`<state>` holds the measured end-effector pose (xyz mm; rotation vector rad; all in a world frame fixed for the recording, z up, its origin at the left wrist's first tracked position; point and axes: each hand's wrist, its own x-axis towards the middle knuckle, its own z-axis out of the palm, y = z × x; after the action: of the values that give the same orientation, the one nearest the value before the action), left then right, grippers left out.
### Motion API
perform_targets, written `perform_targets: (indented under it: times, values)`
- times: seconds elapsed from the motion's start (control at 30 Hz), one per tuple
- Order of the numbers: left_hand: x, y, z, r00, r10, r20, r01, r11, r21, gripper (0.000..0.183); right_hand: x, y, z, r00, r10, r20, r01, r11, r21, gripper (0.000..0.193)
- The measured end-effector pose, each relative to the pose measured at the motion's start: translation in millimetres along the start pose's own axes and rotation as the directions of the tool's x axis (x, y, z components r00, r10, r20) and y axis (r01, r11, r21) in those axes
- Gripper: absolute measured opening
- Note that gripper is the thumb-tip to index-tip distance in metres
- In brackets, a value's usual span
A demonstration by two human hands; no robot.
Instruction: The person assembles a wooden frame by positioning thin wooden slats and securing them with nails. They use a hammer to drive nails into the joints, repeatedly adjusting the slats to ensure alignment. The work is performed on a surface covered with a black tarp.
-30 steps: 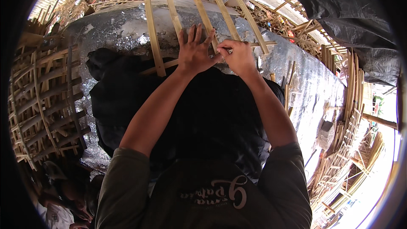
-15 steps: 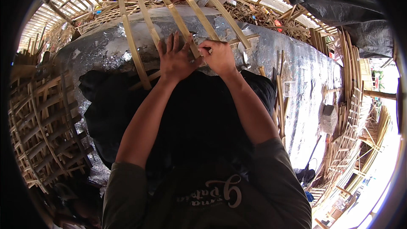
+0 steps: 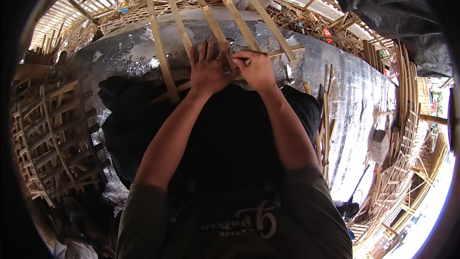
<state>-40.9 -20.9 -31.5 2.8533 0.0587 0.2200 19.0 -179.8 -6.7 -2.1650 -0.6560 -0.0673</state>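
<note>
Several bamboo slats (image 3: 212, 24) run side by side away from me, their near ends over a crosswise strip (image 3: 184, 86). My left hand (image 3: 207, 72) lies with fingers spread over the near part of one middle slat. Right beside it, my right hand (image 3: 258, 69) is closed in a pinch at that slat's near end. Whatever its fingertips hold is too small to make out. Another crosspiece (image 3: 286, 51) shows under the rightmost slat, to the right of my right hand. A small shiny metal piece (image 3: 289, 72) lies just right of that hand.
Worn silvery-black sheeting (image 3: 354, 86) covers the ground around me. A bamboo lattice (image 3: 52, 139) stands at the left, loose sticks (image 3: 327, 120) lie at the right, and a grey block (image 3: 380, 141) sits farther right. Dark tarp (image 3: 383, 9) hangs at the upper right.
The whole scene has shifted rightward in the picture as my head turned slightly. Both hands keep nearly the same pose on the slat.
</note>
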Motion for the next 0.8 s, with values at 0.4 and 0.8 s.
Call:
perform_targets:
  times: [0.4, 0.8]
  values:
    - [-1.7, -1.8, 2.8, 0.997, 0.004, -0.073, -0.008, 0.999, -0.05, 0.088, 1.1, -7.1, -1.7, 1.0, -0.011, 0.013, 0.011, 1.0, -0.009, 0.007]
    - [0.2, 0.0, -2.6, 1.0, -0.016, 0.015, 0.016, 1.0, -0.024, 0.088, -2.7, -4.5, 2.4, 0.999, -0.053, -0.004, 0.053, 0.994, -0.091, 0.005]
